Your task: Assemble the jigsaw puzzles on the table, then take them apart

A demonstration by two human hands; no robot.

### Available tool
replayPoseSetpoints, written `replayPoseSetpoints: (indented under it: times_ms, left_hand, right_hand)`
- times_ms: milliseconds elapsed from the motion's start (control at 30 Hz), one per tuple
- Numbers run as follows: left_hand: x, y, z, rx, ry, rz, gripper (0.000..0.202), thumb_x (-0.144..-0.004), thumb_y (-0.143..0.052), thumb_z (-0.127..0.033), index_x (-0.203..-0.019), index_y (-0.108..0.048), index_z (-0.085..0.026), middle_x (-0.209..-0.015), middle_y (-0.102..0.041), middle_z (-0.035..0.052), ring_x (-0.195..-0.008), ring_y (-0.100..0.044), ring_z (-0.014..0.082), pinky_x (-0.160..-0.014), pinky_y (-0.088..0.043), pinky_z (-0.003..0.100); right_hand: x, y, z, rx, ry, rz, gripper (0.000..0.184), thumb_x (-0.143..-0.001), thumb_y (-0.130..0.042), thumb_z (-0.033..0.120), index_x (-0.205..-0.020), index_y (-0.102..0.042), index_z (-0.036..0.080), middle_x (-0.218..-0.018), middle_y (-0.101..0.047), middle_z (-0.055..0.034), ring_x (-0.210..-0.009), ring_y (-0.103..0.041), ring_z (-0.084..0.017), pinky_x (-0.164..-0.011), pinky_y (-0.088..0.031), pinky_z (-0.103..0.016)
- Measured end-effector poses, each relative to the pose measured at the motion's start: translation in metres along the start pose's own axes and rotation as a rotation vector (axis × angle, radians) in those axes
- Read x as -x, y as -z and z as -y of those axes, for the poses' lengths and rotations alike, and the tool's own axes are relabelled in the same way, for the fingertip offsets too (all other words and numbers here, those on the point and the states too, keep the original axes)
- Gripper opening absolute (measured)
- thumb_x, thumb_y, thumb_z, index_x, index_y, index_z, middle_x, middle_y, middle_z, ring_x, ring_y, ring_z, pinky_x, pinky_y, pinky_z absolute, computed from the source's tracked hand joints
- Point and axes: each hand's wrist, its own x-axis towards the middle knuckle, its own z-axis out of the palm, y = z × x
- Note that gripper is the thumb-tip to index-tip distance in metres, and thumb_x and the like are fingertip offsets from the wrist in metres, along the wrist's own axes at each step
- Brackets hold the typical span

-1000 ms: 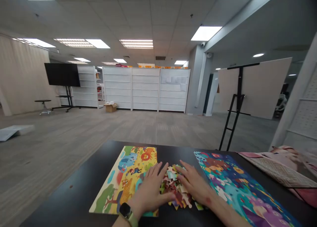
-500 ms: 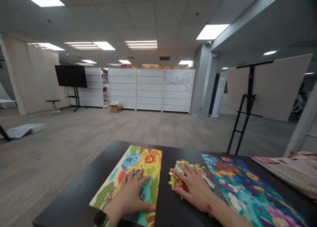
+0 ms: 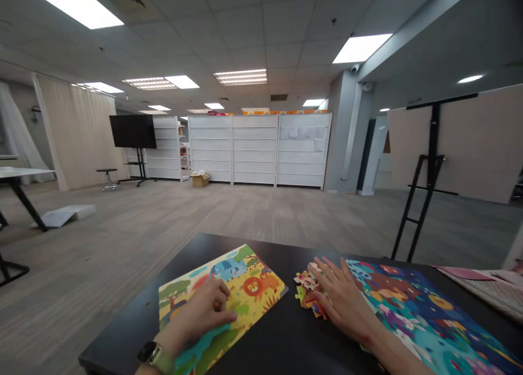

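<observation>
My left hand (image 3: pixel 206 305), with a watch on its wrist, rests on a yellow animal picture board (image 3: pixel 257 304). Its fingers are bent and the thumb is apart from them, with nothing visible between. The board lies slanted on the black table and shows a lion and a blue elephant. To the right, my right hand (image 3: pixel 341 298) lies spread with the palm down over a heap of puzzle pieces (image 3: pixel 304 292), covering part of it. Beside that hand lies a dark blue animal picture (image 3: pixel 425 315), its left edge partly hidden by the hand and forearm.
The black table (image 3: pixel 134 315) has its far edge just beyond the boards. A patterned cloth item (image 3: pixel 482 288) lies at the right. A black easel stand (image 3: pixel 420 200) rises behind the table. White shelves (image 3: pixel 253 151), a screen (image 3: pixel 133 131) and a cardboard box (image 3: pixel 200 179) stand farther back.
The yellow board has turned clockwise under my left hand, whose fingers are now more bent. My right hand has shifted toward the right side of the puzzle heap. The view has swung left.
</observation>
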Motion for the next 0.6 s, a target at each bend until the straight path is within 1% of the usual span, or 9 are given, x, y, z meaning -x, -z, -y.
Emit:
replayPoseSetpoints:
  times_ms: [67, 100, 200, 267, 300, 367, 433, 533, 600]
  left_hand:
    - [-0.004, -0.002, 0.006, -0.025, 0.043, -0.045, 0.031, -0.073, -0.082, -0.047, -0.070, -0.067, -0.020, -0.100, -0.067, 0.0040, -0.103, -0.060, 0.0278, -0.103, -0.040, 0.039]
    - [-0.005, -0.002, 0.009, -0.036, 0.067, -0.066, 0.033, -0.068, -0.086, -0.048, -0.076, -0.069, -0.021, -0.104, -0.067, 0.0051, -0.109, -0.057, 0.0312, -0.106, -0.037, 0.043]
    - [-0.003, 0.001, 0.020, -0.045, 0.135, -0.086, 0.057, -0.057, -0.092, -0.047, -0.105, -0.072, -0.024, -0.132, -0.059, 0.0105, -0.134, -0.041, 0.0417, -0.112, -0.030, 0.053]
    - [0.002, 0.006, 0.028, -0.033, 0.156, -0.053, 0.066, -0.055, -0.093, -0.044, -0.115, -0.072, -0.027, -0.146, -0.051, 0.0116, -0.142, -0.032, 0.0437, -0.115, -0.027, 0.055]
    - [0.005, 0.009, 0.032, -0.023, 0.155, -0.031, 0.067, -0.055, -0.093, -0.042, -0.117, -0.072, -0.028, -0.149, -0.049, 0.0111, -0.144, -0.032, 0.0428, -0.117, -0.026, 0.054]
    - [0.010, 0.014, 0.036, -0.007, 0.141, -0.003, 0.064, -0.058, -0.091, -0.038, -0.118, -0.072, -0.030, -0.152, -0.048, 0.0089, -0.144, -0.034, 0.0386, -0.119, -0.027, 0.048]
    - [0.011, 0.017, 0.037, -0.001, 0.125, -0.013, 0.049, -0.067, -0.083, -0.034, -0.115, -0.072, -0.029, -0.151, -0.050, 0.0079, -0.143, -0.038, 0.0342, -0.119, -0.028, 0.045]
    - [0.003, 0.014, 0.031, -0.005, 0.103, -0.052, 0.028, -0.078, -0.073, -0.030, -0.106, -0.071, -0.025, -0.145, -0.056, 0.0086, -0.141, -0.042, 0.0322, -0.121, -0.022, 0.049]
    - [-0.004, 0.010, 0.025, -0.011, 0.077, -0.064, 0.027, -0.078, -0.076, -0.029, -0.104, -0.070, -0.025, -0.144, -0.057, 0.0090, -0.139, -0.044, 0.0338, -0.122, -0.016, 0.054]
  right_hand:
    - [-0.005, 0.009, 0.020, -0.051, 0.078, -0.007, 0.041, -0.099, -0.048, 0.035, -0.137, -0.061, 0.026, -0.145, -0.060, -0.0106, -0.137, -0.049, -0.032, -0.119, -0.024, -0.064]
    - [-0.008, 0.011, 0.032, -0.086, 0.112, 0.011, 0.038, -0.098, -0.048, 0.030, -0.132, -0.064, 0.025, -0.140, -0.063, -0.0100, -0.134, -0.052, -0.030, -0.119, -0.028, -0.060]
    - [-0.018, 0.009, 0.071, -0.178, 0.167, 0.098, 0.038, -0.093, -0.051, 0.023, -0.128, -0.066, 0.022, -0.135, -0.066, -0.0107, -0.132, -0.053, -0.032, -0.116, -0.034, -0.058]
    - [-0.023, 0.005, 0.090, -0.247, 0.158, 0.140, 0.036, -0.091, -0.052, 0.021, -0.124, -0.067, 0.021, -0.132, -0.068, -0.0109, -0.131, -0.053, -0.032, -0.117, -0.031, -0.058]
    - [-0.024, 0.005, 0.096, -0.287, 0.148, 0.149, 0.033, -0.090, -0.053, 0.021, -0.120, -0.069, 0.021, -0.129, -0.069, -0.0108, -0.129, -0.054, -0.031, -0.117, -0.031, -0.058]
    - [-0.023, 0.007, 0.102, -0.370, 0.146, 0.165, 0.027, -0.087, -0.058, 0.021, -0.111, -0.072, 0.022, -0.122, -0.071, -0.0096, -0.123, -0.057, -0.030, -0.115, -0.035, -0.054]
    - [-0.018, 0.013, 0.101, -0.448, 0.199, 0.202, 0.023, -0.086, -0.063, 0.023, -0.105, -0.074, 0.024, -0.116, -0.073, -0.0081, -0.119, -0.058, -0.029, -0.108, -0.042, -0.048]
    - [-0.013, 0.020, 0.097, -0.567, 0.322, 0.255, 0.019, -0.090, -0.065, 0.029, -0.105, -0.075, 0.026, -0.107, -0.075, -0.0071, -0.113, -0.062, -0.027, -0.099, -0.047, -0.039]
    - [-0.012, 0.020, 0.098, -0.618, 0.344, 0.259, 0.021, -0.091, -0.068, 0.034, -0.109, -0.075, 0.025, -0.107, -0.075, -0.0078, -0.108, -0.064, -0.025, -0.096, -0.049, -0.036]
